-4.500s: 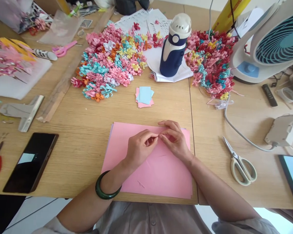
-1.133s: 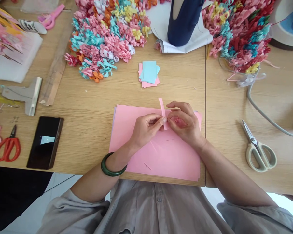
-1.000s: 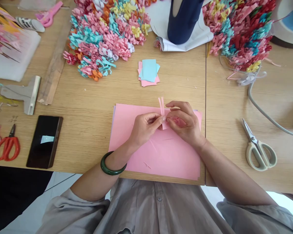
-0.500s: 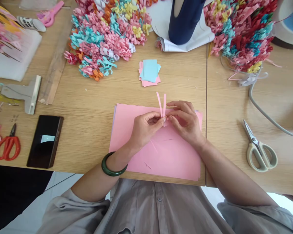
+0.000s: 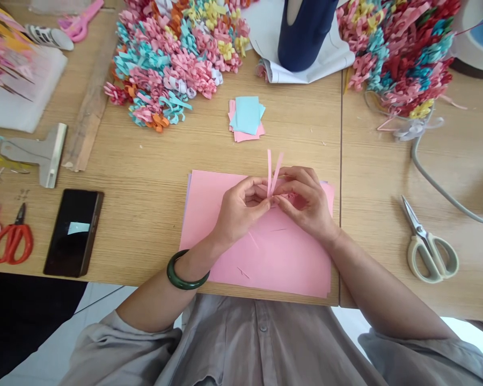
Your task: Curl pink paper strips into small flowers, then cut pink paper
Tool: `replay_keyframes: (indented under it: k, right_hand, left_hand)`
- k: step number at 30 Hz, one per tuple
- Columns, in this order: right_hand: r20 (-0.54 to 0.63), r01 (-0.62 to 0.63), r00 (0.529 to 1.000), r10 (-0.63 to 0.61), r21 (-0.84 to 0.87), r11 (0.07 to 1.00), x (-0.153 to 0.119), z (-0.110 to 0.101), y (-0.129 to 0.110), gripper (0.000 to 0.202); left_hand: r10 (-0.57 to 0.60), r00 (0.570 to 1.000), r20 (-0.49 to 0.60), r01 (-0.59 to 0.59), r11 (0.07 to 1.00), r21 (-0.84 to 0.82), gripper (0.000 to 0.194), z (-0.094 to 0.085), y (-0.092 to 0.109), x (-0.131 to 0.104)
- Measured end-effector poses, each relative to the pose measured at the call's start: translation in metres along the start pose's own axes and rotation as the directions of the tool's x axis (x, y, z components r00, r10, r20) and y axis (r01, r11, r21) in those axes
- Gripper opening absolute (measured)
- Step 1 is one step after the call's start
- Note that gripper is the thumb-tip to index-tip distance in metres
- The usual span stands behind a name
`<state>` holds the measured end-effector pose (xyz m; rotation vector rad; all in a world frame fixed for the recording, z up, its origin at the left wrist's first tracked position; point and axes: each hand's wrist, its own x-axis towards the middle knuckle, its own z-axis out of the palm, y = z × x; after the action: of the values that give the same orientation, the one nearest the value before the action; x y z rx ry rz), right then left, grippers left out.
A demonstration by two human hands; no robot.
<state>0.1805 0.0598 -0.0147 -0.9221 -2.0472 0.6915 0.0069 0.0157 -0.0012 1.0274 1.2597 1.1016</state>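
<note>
Over a sheet of pink paper (image 5: 265, 262), my two hands meet fingertip to fingertip. A pair of narrow pink paper strips (image 5: 270, 171) stands up from between them in a V; their lower ends are hidden by the fingers. My left hand (image 5: 243, 206), with a dark green bangle on its wrist, pinches the base of the strips between thumb and fingers. Close against it, my right hand (image 5: 306, 198) pinches the same piece from the other side, its fingers curled. A few thin paper slivers (image 5: 243, 273) lie on the sheet.
Small blue and pink paper squares (image 5: 247, 115) lie beyond my hands. Heaps of coloured paper curls (image 5: 173, 59) and a dark blue cup (image 5: 306, 37) are at the back. A phone (image 5: 73, 233) and red-handled scissors (image 5: 14, 238) are left; cream-handled scissors (image 5: 430, 246) are right.
The strips have turned, from leaning left to leaning slightly right, between my fingers. Both hands stay in nearly the same place over the pink sheet.
</note>
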Motion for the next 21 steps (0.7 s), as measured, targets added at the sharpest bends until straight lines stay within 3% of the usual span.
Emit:
replay_keyframes:
  k: [5, 13, 21]
  right_hand:
    - [0.013, -0.040, 0.999, 0.040, 0.037, 0.999, -0.0002, 0.0005, 0.0009, 0.005]
    - [0.032, -0.098, 0.995, 0.095, 0.116, 0.988, -0.0005, -0.0010, -0.0009, 0.005]
    - [0.019, -0.136, 0.991, 0.135, 0.124, 0.983, -0.0003, -0.0025, -0.0045, 0.019]
  left_hand:
    - [0.049, 0.999, 0.002, -0.049, 0.998, 0.031, 0.054, 0.0016, 0.0008, -0.0011]
    - [-0.014, 1.000, -0.009, 0.014, 0.998, -0.067, 0.056, -0.0011, 0.0021, 0.0020]
    - [-0.010, 1.000, -0.029, 0.008, 0.998, -0.064, 0.054, 0.0035, 0.0048, -0.0014]
